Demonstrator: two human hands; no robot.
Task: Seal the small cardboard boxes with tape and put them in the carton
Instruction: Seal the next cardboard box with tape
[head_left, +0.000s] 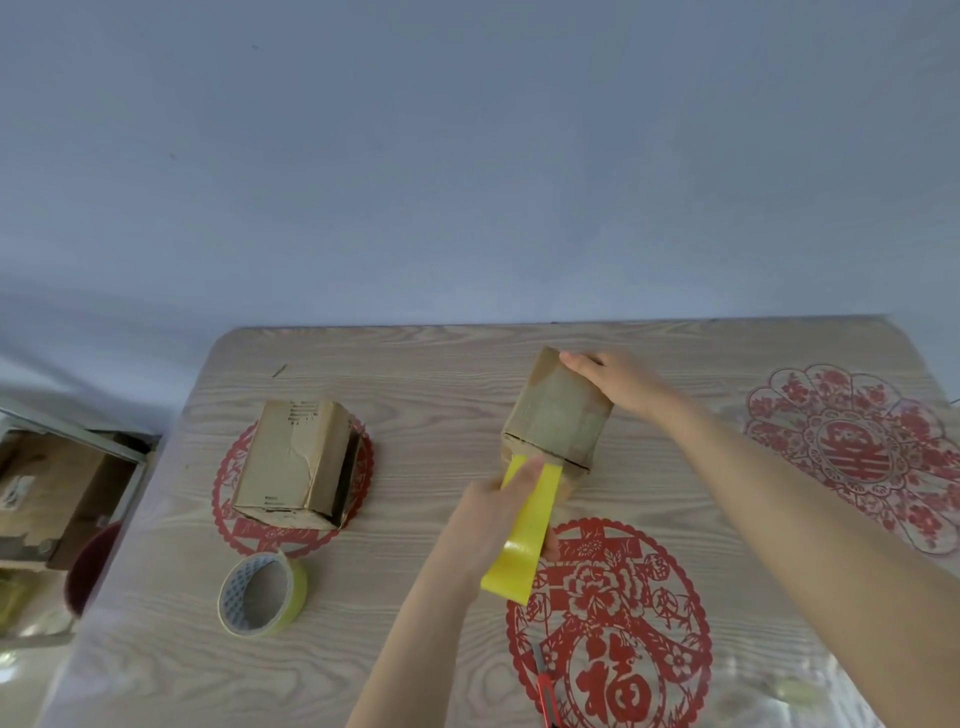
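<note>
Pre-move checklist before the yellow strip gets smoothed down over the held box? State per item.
1. Box steadied: the right hand holds the far end of the small box: ok.
2. Strip anchored: one end of the tape strip lies on the box's near edge, under a fingertip of the left hand: ok.
3. Strip cut free: it is apart from the tape roll: ok.
4. Strip free of wrinkles: it bends over the thumb, and its surface is too unclear to judge: cannot tell.
5. Flaps shut under the strip: cannot tell.
6. Second box sealed: its side flap stands open: not ok.
</note>
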